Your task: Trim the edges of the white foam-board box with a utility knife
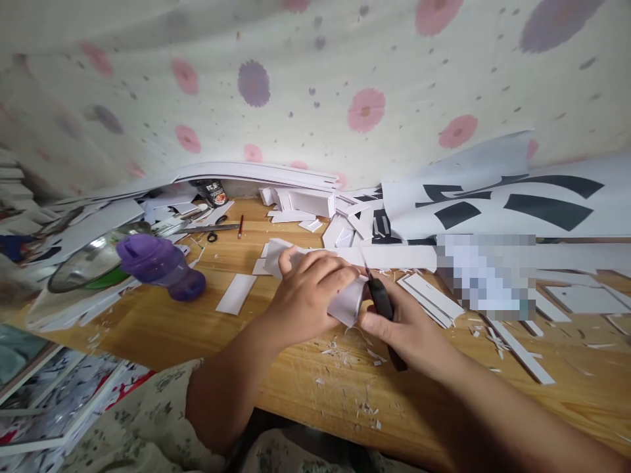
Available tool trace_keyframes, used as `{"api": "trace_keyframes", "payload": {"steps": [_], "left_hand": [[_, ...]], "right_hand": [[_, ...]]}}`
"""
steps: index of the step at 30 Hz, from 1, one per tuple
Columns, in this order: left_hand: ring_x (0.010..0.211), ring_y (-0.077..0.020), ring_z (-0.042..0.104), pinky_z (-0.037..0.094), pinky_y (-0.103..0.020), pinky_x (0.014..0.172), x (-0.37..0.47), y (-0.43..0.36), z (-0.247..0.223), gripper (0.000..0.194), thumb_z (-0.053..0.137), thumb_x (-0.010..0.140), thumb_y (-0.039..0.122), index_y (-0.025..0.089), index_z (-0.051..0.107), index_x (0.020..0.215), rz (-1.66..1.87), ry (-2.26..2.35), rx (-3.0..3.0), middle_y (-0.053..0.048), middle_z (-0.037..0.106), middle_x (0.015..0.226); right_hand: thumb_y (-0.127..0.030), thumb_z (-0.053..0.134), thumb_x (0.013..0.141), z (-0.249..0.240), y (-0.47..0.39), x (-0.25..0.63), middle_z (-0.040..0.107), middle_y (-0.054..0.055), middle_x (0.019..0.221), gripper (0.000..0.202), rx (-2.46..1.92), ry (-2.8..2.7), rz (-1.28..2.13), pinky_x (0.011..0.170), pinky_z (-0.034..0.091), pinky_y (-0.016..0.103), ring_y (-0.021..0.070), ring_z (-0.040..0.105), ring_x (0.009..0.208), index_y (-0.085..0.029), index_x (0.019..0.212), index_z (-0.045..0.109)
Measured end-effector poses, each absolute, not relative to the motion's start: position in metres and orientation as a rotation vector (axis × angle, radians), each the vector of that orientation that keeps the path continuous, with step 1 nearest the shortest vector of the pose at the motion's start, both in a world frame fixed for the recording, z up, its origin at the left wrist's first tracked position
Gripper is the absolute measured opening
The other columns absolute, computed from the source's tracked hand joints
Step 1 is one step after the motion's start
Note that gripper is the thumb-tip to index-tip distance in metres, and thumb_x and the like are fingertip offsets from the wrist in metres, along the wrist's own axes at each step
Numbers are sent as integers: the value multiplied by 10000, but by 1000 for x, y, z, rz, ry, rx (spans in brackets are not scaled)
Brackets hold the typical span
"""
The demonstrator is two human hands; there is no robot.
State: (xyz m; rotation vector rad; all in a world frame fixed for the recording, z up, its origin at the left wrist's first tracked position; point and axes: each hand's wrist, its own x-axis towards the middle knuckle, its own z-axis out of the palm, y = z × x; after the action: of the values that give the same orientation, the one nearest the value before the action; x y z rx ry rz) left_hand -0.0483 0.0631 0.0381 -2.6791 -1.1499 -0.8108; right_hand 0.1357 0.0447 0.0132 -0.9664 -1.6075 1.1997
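My left hand (pixel 310 289) is closed over a small folded piece of white board (pixel 348 303), its fingers bent across the top. A black-handled craft knife (pixel 382 303) is gripped in my right hand (pixel 401 328), its thin blade pointing up and away beside the board's right edge. Part of the board is hidden under my left fingers. Behind my hands lies a long white strip (pixel 404 257). A loose white rectangle (pixel 236 293) rests on the table to the left of my left hand.
A purple bottle (pixel 160 263) leans beside a metal bowl (pixel 73 263) on the left. Scissors (pixel 211 230) and a red pencil (pixel 241 226) lie behind. White offcuts (pixel 522 348) and shavings cover the wooden table (pixel 305 401) at right. Black-patterned sheets (pixel 497 203) stand against the curtain.
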Motion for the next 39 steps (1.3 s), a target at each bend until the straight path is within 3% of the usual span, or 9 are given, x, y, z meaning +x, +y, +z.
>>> {"api": "trace_keyframes", "payload": {"steps": [2,4,10,15,19,21,27,32,39], "left_hand": [[1231,-271,488,103,-522,1060,-47,62,37,353,580,810,198,277,557,1153,-767,-1121,-2655,-27,659,1200],[1294,-275,429,56,-542,1071,-46,60,35,401,567,819,157,298,543,1193,-723,-1079,-2630,-14,646,1242],[1369,-269,347,-37,-576,1082,-40,53,34,437,583,850,186,314,489,1257,-689,-957,-2604,-16,639,1269],[1411,-272,277,-71,-620,1088,-40,47,49,595,601,864,285,256,314,1385,-683,-1010,-2614,-107,568,1352],[1422,-357,217,-1,-655,1084,-45,38,51,918,710,725,510,225,215,1444,-770,-1206,-2486,-211,358,1492],[1409,-395,231,21,-687,1061,-43,31,41,1020,673,690,615,206,156,1468,-880,-1352,-2388,-252,337,1490],[1418,-389,205,40,-710,1044,-24,17,9,910,317,820,718,115,137,1477,-826,-1464,-2422,-264,308,1497],[1406,-382,244,6,-688,1062,-21,16,14,759,416,864,624,123,311,1424,-823,-1480,-2352,-209,400,1466],[1378,-349,323,-38,-611,1100,-21,16,14,655,504,873,524,143,375,1390,-927,-1475,-2333,-159,481,1425]], "right_hand": [[-631,587,776,13,43,131,525,-47,537,484,-988,-1328,1466,350,346,212,96,450,388,-192,978,562],[-655,575,767,13,42,129,499,-62,503,470,-994,-1035,1644,292,276,188,62,377,312,-195,858,549],[-648,678,668,10,49,135,498,-57,435,486,-957,-833,1931,266,303,167,60,405,283,-186,686,528],[-658,670,657,4,48,135,499,-50,393,509,-693,-872,2068,300,312,160,43,362,284,-157,691,584],[-648,655,671,5,46,136,473,-60,358,487,-590,-857,2043,342,309,164,54,343,312,-170,731,586],[-634,667,664,7,46,138,476,-62,363,461,-593,-801,2008,353,305,172,63,347,321,-188,724,567],[-647,658,649,10,47,143,452,-70,366,449,-629,-700,2016,396,343,197,76,339,344,-215,717,557],[-618,674,651,12,45,141,461,-62,357,427,-618,-721,1961,372,319,185,75,327,339,-204,707,582],[-634,654,672,13,46,140,455,-60,343,446,-623,-737,1945,364,303,167,63,317,326,-196,733,604]]}}
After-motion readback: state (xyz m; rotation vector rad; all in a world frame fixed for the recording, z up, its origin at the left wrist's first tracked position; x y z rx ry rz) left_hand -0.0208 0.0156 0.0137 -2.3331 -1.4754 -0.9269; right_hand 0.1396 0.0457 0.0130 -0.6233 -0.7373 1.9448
